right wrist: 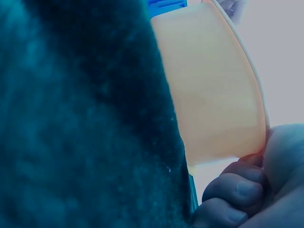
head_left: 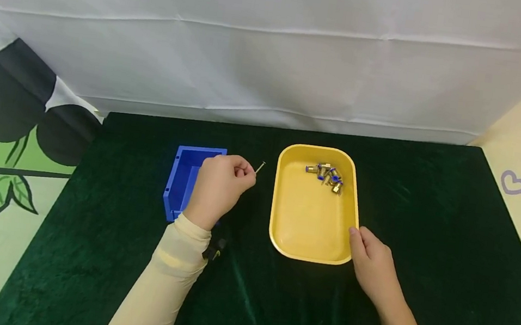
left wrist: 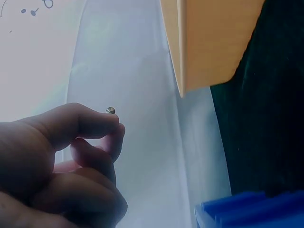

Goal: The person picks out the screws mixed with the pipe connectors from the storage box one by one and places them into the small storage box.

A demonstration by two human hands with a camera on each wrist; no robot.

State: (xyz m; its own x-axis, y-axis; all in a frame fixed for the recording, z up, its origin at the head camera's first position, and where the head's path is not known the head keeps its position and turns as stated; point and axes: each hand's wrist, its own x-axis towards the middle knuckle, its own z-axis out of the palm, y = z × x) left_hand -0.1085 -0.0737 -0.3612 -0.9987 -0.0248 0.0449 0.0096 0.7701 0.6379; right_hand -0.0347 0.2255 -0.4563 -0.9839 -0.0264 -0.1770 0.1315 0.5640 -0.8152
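Observation:
My left hand (head_left: 222,184) pinches a thin brass-coloured screw (head_left: 260,167) between thumb and forefinger, between the blue bin and the yellow tray. Only the small round head of the screw (left wrist: 110,110) shows above the fingertips in the left wrist view. Part of the blue bin (head_left: 181,179) is hidden behind this hand. At the near right corner of the yellow tray (head_left: 311,229), my right hand (head_left: 375,268) grips the rim, thumb on top and fingers curled beneath. Several brass push-in fittings with blue collars (head_left: 334,175) lie heaped toward the tray's far end, with thin pointed pieces among them.
Bin and tray stand on a table with a dark green velvet cloth (head_left: 81,249). White fabric (head_left: 272,71) hangs behind the table's far edge. Printed cloth borders it on the left and right.

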